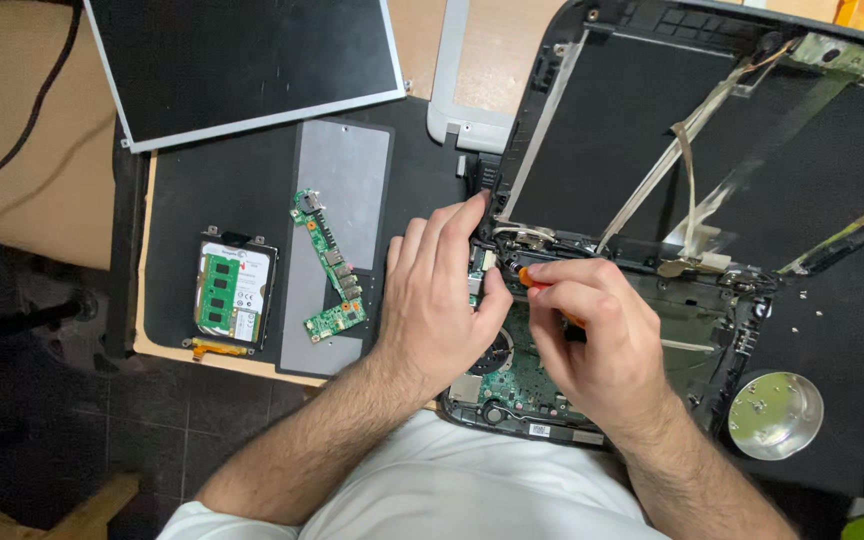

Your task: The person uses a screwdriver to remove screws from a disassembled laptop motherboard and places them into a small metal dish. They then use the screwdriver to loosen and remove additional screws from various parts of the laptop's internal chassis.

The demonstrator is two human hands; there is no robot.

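Both hands are working at the laptop hinge: left hand bracing the chassis with fingers spread, right hand gripping an orange screwdriver, seemingly undoing a screw. Hard drive lying left of the laptop.

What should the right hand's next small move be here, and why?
Probably a slight turn of the orange-handled screwdriver in place. The right hand grips it with the tip down near the laptop's hinge, while the left hand braces the open laptop base beside it. The tip itself is hidden, so whether it sits on a screw cannot be told.
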